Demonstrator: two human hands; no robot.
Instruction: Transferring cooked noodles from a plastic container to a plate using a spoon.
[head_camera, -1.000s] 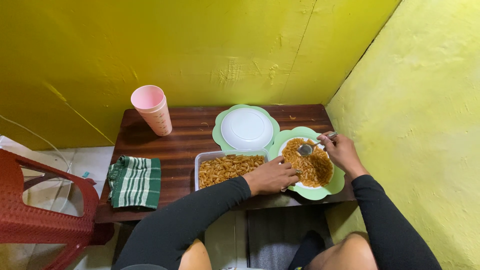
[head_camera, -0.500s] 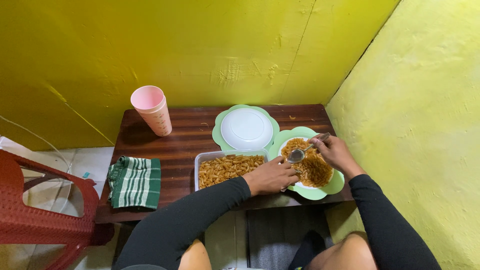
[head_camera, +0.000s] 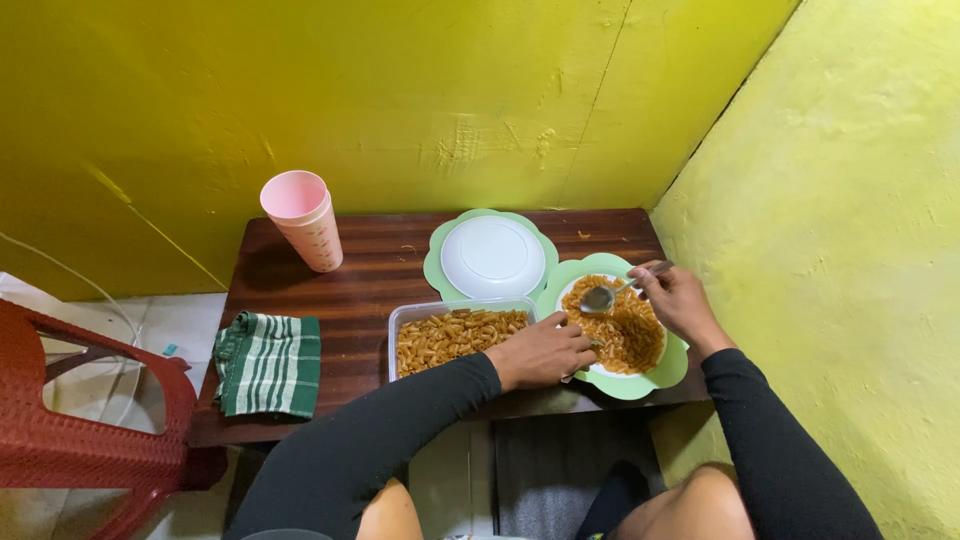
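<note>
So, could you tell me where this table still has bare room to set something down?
Bare wood lies between the pink cup, the striped cloth and the pasta tub. The right half is crowded: empty plate, filled plate, left hand, right hand with spoon.

Left hand (head_camera: 540, 352) flat, fingers curled, right hand (head_camera: 680, 300) raised, fingers pinched, both forearms black-sleeved

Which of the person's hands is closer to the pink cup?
Left. The left hand rests at the pasta plate's near-left edge; the right hand holds a spoon farther from the pink cup.
</note>
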